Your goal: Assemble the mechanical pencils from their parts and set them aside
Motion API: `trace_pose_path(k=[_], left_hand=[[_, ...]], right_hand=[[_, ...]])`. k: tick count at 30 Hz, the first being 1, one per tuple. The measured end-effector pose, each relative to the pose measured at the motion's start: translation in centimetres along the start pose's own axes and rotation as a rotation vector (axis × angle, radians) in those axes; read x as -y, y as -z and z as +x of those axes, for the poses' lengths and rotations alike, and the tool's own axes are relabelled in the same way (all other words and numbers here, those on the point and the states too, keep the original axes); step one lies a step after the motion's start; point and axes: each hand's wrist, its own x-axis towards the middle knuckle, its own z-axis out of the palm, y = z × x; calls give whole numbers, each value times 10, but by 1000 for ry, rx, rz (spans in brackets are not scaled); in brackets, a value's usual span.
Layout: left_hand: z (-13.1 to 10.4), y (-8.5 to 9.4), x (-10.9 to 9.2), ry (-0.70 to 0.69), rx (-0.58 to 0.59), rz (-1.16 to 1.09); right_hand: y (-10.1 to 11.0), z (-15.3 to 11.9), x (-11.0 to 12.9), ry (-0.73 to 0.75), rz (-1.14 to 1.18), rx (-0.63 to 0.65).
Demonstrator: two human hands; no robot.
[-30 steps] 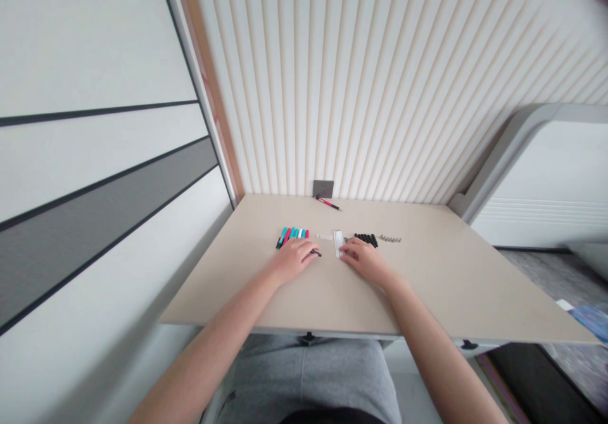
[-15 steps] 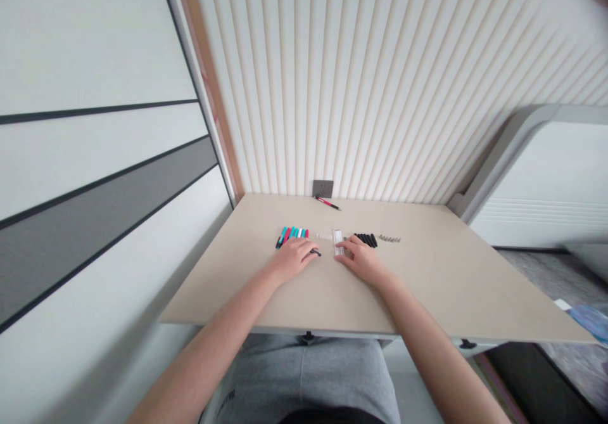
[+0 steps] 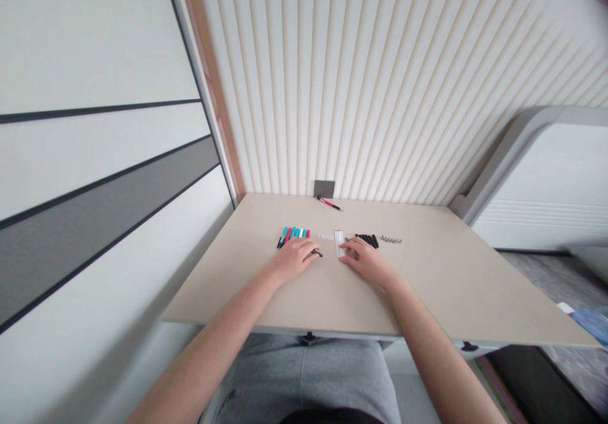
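My left hand (image 3: 295, 260) rests on the desk with its fingers curled around a small dark pen part (image 3: 316, 253); most of that part is hidden by the fingers. Just beyond this hand lie several turquoise, red and white pen barrels (image 3: 293, 232) side by side. My right hand (image 3: 367, 262) is at the right side of a row of thin white pen refills (image 3: 339, 240), thumb and fingers apart. Behind its knuckles several black pen pieces (image 3: 367, 240) lie in a row, partly covered.
Small whitish pieces (image 3: 325, 237) lie between the barrels and the refills. A line of small metallic springs or tips (image 3: 391, 239) is at the right. An assembled red and black pen (image 3: 329, 203) lies by the wall socket (image 3: 324, 188) at the desk's (image 3: 456, 284) back edge.
My right hand has shifted slightly to the right relative to the white refills. My left hand keeps its grip with hardly any movement. The view has moved a little.
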Motion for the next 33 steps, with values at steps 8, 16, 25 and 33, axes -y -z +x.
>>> trace_pose_path(k=[8,16,25,33], left_hand=[[1,0,-3,-4,-57,-54],[1,0,-9,-91,-93,-90],[1,-2,-5,-64,-96,-88],[0,2,-7,-46,-131,-38]], right_hand=[[-4,0,22,112,18,-62],[-14,0,49,317,15,-35],[-13,0,48,300,82,-54],[-5,2,40,189,64,-123]])
